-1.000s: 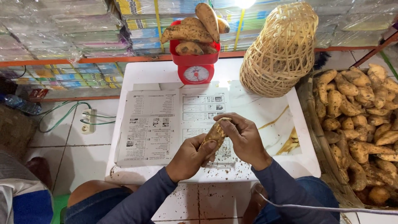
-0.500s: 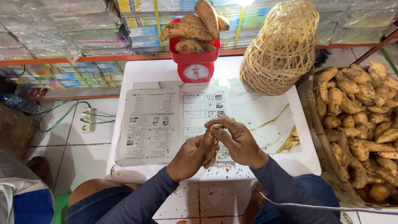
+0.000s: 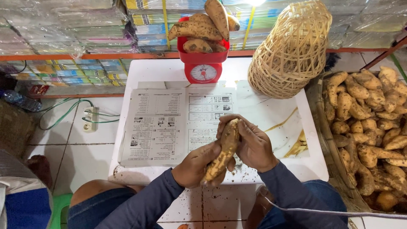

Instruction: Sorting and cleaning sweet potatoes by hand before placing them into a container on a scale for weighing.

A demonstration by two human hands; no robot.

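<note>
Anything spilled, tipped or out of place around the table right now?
Yes. The woven basket lies tipped on its side at the table's far right corner, its base towards the camera. Soil crumbs are scattered over the newspaper near both hands, which hold a sweet potato. The scale's red pan is heaped over its rim.

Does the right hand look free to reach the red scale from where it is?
Probably not at once: the right hand is wrapped around the sweet potato that the left hand holds too. The path over the newspaper to the scale looks unblocked.
</note>
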